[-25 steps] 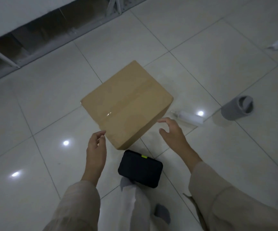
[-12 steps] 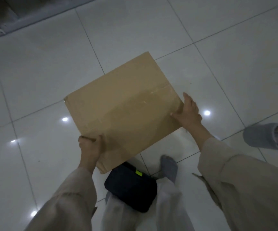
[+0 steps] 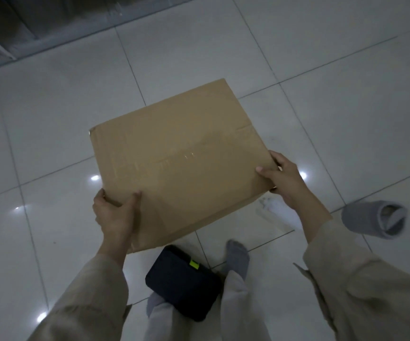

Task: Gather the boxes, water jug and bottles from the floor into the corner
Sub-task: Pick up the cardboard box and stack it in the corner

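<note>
Cardboard box (image 3: 181, 158) gripped at near corners, left hand (image 3: 116, 215), right hand (image 3: 285, 180), fingers curled over edges

Glossy pale floor tiles (image 3: 322, 70) mirror ceiling lights; perhaps a shelf frame (image 3: 0, 45) top-left.

one cardboard box (image 3: 179, 163), one black case (image 3: 183, 281), one grey slipper (image 3: 373, 219), two hands (image 3: 115, 212)

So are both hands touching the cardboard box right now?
Touching. The head view shows the left hand gripping the cardboard box at its near corner, the right hand its right edge.
</note>
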